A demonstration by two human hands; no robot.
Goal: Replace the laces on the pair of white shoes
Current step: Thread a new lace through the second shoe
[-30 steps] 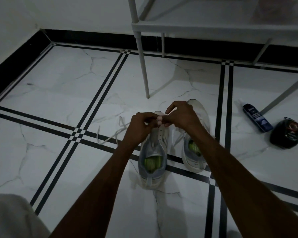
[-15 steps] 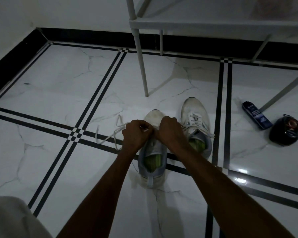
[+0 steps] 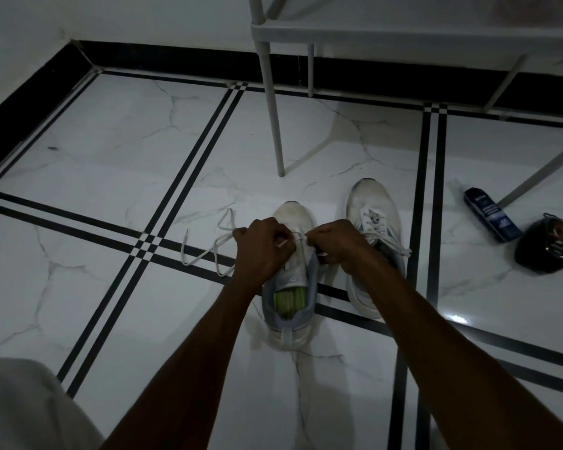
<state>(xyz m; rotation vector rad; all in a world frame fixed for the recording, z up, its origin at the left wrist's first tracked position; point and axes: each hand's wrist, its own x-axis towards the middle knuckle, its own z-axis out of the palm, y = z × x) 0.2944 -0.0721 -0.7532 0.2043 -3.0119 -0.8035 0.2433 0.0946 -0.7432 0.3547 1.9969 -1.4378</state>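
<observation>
Hands are working low over the near shoe (image 3: pixel 290 287), which is sitting on the tiled floor (image 3: pixel 111 157) at about 6 o'clock from the rack leg (image 3: pixel 273 125). The left hand (image 3: pixel 262 251) is pinching one lace end, its tip poking out between the fingers, while the right hand (image 3: pixel 338 245) is pinching the other end, and a short stretch of lace (image 3: pixel 298 237) is running between them across the eyelets. Compared with a second ago, both hands are sitting lower and slightly apart, so the lace is probably being drawn snug through a lower eyelet. The second shoe (image 3: pixel 372 222), at 3 o'clock from the first, is now showing its laced front. A loose lace (image 3: pixel 208 248) is lying at 9 o'clock from the near shoe.
</observation>
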